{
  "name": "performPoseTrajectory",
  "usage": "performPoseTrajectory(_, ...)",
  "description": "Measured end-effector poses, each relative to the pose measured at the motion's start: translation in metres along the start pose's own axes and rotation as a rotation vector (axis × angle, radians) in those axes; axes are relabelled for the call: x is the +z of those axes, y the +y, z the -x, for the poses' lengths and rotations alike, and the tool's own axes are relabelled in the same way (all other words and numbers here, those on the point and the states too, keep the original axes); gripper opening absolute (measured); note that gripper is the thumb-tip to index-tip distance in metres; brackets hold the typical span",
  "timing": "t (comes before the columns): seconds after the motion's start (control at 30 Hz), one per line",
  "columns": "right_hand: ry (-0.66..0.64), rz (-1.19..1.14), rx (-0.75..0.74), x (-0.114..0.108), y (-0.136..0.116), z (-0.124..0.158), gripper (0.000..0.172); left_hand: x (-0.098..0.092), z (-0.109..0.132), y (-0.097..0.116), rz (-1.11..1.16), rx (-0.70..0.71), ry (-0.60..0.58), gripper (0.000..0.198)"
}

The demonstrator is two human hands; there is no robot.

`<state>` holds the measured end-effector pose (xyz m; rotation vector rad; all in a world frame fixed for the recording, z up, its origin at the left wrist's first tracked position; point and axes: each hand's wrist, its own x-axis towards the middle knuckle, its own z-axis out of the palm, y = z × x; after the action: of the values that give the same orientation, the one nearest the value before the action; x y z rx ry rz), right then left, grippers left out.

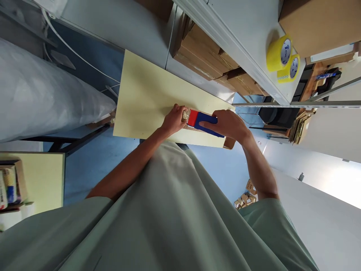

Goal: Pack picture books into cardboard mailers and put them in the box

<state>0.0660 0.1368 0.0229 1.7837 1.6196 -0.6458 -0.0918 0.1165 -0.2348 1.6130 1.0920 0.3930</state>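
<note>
A blue and red box (208,119) lies lengthwise over a cardboard piece (229,143) on the pale yellow tabletop (146,90). My right hand (229,124) grips the blue end, its thumb across the top face and its fingers over the far side. At the red end, my left hand (175,118) is closed around a crumpled, tan, shiny bundle (185,114) that meets the box. Whether this bundle is a wrapper or the contents of the box, I cannot tell. My left fingertips are partly hidden behind it.
Cardboard boxes (207,49) stand on the shelf beyond the table. Two rolls of yellow tape (279,53) sit on the upper shelf at right. A large plastic-wrapped roll (47,90) lies at left, near a white cable (81,56). Another pale table (47,177) holds packages at lower left.
</note>
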Motion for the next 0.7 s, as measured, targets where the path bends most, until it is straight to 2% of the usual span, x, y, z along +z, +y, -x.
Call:
performPoseTrajectory(0.1,-0.018,0.019,-0.027,0.004,0.017,-0.006,0.068,0.005,0.000,-0.008,-0.050,-0.005,0.030,0.054)
performPoseTrajectory(0.2,-0.093,0.002,-0.048,0.014,0.045,-0.016,0.069,0.005,-0.001,-0.020,-0.138,0.029,0.035,0.054)
performPoseTrajectory(0.3,-0.167,-0.065,-0.067,0.033,0.075,-0.033,0.066,0.002,-0.005,-0.029,-0.190,0.056,0.014,0.059)
performPoseTrajectory(0.4,-0.219,-0.166,-0.083,0.058,0.094,-0.055,0.057,-0.002,-0.009,-0.033,-0.188,0.033,-0.010,0.061)
performPoseTrajectory(0.53,-0.219,-0.219,-0.101,0.087,0.101,-0.079,0.049,-0.005,-0.007,-0.034,-0.180,0.006,0.021,0.065)
performPoseTrajectory(0.7,-0.168,-0.243,-0.126,0.105,0.099,-0.090,0.054,0.005,0.006,-0.034,-0.095,-0.060,0.149,0.068)
